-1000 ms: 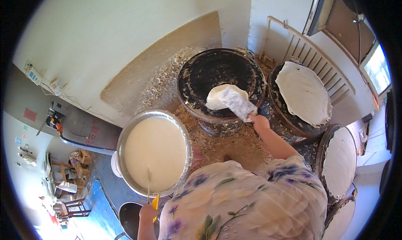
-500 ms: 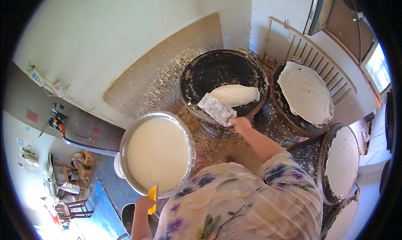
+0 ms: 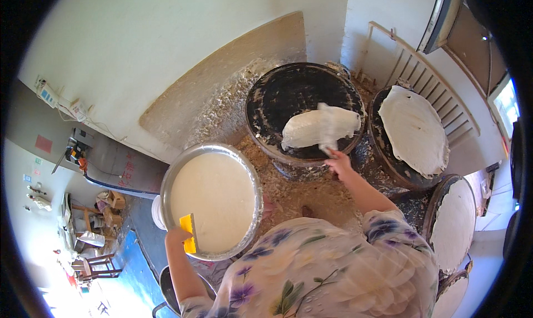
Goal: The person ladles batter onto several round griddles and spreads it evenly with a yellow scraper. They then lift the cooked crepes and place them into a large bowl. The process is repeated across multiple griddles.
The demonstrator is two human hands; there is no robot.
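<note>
My right hand [image 3: 340, 163] grips the handle of a flat, batter-smeared spreader [image 3: 327, 130], blurred by motion. Its blade stands across a long patch of pale batter [image 3: 300, 130] on the near side of a round black griddle [image 3: 286, 90]. At the left, my left hand [image 3: 176, 236] is closed on a yellow scraper [image 3: 189, 232], held over the near left rim of a wide metal basin [image 3: 256, 184]. Smooth cream-coloured batter [image 3: 214, 196] fills much of that basin.
To the right, a second griddle [image 3: 383, 151] carries a pale batter sheet [image 3: 413, 129]; further coated griddles [image 3: 452, 221] follow nearer me. A splashed board [image 3: 222, 68] leans on the wall behind. A dark pot [image 3: 169, 284] is below the basin, and a wooden rack [image 3: 427, 76] stands at the back right.
My right hand and the spreader have moved right across the griddle, the blade turning more upright; the batter patch is wider. My left hand and scraper have moved left and up to the basin's rim.
</note>
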